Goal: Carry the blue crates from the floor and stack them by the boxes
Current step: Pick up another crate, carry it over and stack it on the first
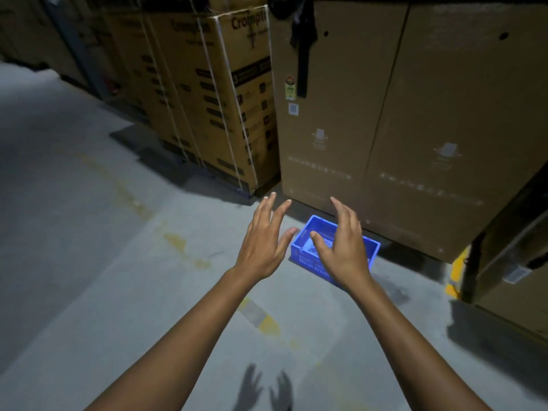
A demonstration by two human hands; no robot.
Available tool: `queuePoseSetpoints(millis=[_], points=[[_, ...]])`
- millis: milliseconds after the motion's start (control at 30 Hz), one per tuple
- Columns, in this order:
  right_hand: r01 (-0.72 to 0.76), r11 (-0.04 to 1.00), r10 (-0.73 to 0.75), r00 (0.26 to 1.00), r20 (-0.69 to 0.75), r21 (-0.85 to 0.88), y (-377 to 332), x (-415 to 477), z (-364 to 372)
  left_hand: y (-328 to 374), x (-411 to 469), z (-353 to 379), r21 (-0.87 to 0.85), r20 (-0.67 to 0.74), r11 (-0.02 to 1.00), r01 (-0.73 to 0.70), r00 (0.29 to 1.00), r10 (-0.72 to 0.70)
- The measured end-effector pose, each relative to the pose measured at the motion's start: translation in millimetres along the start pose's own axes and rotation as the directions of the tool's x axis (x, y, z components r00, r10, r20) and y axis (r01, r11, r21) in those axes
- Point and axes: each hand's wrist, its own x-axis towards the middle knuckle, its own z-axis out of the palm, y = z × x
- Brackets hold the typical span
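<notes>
Head view: both hands, left (261, 244) and right (344, 247), spread wide and empty above the blue crate (308, 247), seemingly framing its sides beside the boxes (400, 129).

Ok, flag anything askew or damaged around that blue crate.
The blue crate sits flat and roughly square to the large cardboard box; nothing wrong there. The yellow floor marking is worn into patches, and a black strip hangs loose on the box's upper face.

The crate (308, 258) is bright blue. The cardboard boxes (385, 129) are brown, one box (225, 108) with black print and white straps. The floor (89, 232) is grey with worn yellow lines.
</notes>
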Motion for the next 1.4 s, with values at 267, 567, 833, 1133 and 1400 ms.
queuePoseSetpoints(millis=[267,567,833,1133,1400], points=[[0.088,0.996,-0.090,0.991,0.103,0.025,-92,-70,40,-35,-105,-89,0.047,-0.155,0.991,0.122,0.981,-0.113],[0.230,0.971,-0.240,0.950,0.200,0.073,-231,-219,91,-80,-308,-210,0.047,-0.334,0.968,0.245,0.917,-0.216],[0.421,0.893,-0.449,0.859,0.246,0.160,-328,-328,102,-90,-462,-280,0.064,-0.442,0.930,0.362,0.846,-0.299],[0.471,0.819,-0.568,0.745,0.348,0.329,-377,-437,101,-42,-612,-322,0.065,-0.549,0.837,0.544,0.719,-0.425],[0.417,0.737,-0.657,0.626,0.420,0.532,-404,-572,106,-11,-758,-337,0.103,-0.548,0.731,0.675,0.652,-0.525]])
